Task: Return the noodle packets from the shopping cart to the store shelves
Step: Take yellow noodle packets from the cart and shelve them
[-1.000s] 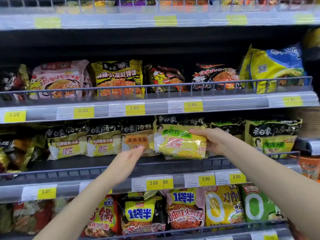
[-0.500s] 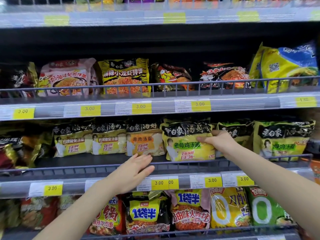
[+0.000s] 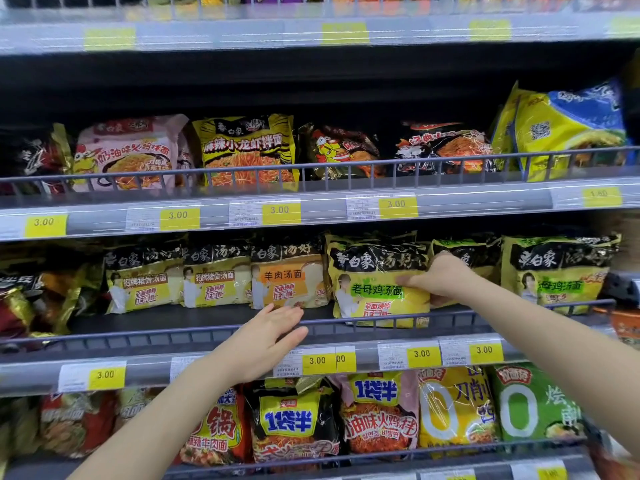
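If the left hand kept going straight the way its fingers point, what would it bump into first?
Probably the orange-labelled noodle packet standing on the middle shelf: the open left hand points up and inward toward it. Depth is unclear.

I see bare shelf floor (image 3: 194, 318) at nine o'clock of the yellow chicken-noodle packet (image 3: 379, 289); the wire rail (image 3: 138, 336) fences its front; packets crowd three o'clock; the upper shelf lip (image 3: 311, 209) caps twelve o'clock.

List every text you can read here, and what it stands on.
"老母鸡汤面": yellow noodle packet held by the right hand.
"羊肉汤面": orange packet.
"1袋半": black packet.
"3.00": yellow price tags.
Barcode slips: too small to read.
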Motion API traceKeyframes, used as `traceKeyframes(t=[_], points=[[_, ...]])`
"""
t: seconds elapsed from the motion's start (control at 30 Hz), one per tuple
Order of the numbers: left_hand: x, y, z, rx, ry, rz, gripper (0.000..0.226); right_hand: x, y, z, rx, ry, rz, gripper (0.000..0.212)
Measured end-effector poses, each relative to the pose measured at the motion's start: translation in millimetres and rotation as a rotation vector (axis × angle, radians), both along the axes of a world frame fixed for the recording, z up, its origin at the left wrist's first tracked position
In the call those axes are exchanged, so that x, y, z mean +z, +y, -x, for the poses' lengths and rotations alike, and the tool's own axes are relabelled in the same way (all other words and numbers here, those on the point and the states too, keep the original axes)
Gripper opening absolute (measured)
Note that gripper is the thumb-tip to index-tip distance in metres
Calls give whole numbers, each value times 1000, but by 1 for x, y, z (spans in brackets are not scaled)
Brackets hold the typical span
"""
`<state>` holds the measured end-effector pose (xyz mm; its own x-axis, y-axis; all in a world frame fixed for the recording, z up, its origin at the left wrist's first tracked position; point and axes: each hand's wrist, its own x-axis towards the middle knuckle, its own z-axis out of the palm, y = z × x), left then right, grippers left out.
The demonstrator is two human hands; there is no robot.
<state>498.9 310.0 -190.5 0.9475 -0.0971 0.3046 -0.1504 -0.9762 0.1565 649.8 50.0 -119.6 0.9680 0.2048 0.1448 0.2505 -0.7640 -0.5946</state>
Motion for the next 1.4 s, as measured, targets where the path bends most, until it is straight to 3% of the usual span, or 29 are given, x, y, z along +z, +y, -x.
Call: traceKeyframes(t=[0.17,0.27,0.4,0.5,0.6,0.67,0.77,0.97,1.03,1.13,1.4], points=[[1,-4,1,34,0,-1,80,-9,9,25,-97,-385,261,44],[2,-6,2,59,11,-11,65,-11,15,34,-128,-461,447,26],[6,-3,2,66,66,-64,107,-13,10,43,-171,-528,603,18],[12,-5,2,85,122,-101,98,-12,6,51,-130,-606,663,23],[22,-9,6,84,206,-155,99,-8,7,60,37,-714,636,41],[29,-9,8,99,230,-150,82,-7,12,69,103,-763,609,50],[41,-5,14,138,240,-151,65,-7,23,78,230,-750,584,41],[80,14,52,249,284,-205,69,7,55,102,409,-619,606,29],[91,25,73,283,255,-209,61,17,69,112,462,-608,595,25],[107,42,112,349,215,-202,49,29,94,128,567,-600,559,25],[127,95,233,617,234,-84,41,42,193,183,861,-683,491,32]])
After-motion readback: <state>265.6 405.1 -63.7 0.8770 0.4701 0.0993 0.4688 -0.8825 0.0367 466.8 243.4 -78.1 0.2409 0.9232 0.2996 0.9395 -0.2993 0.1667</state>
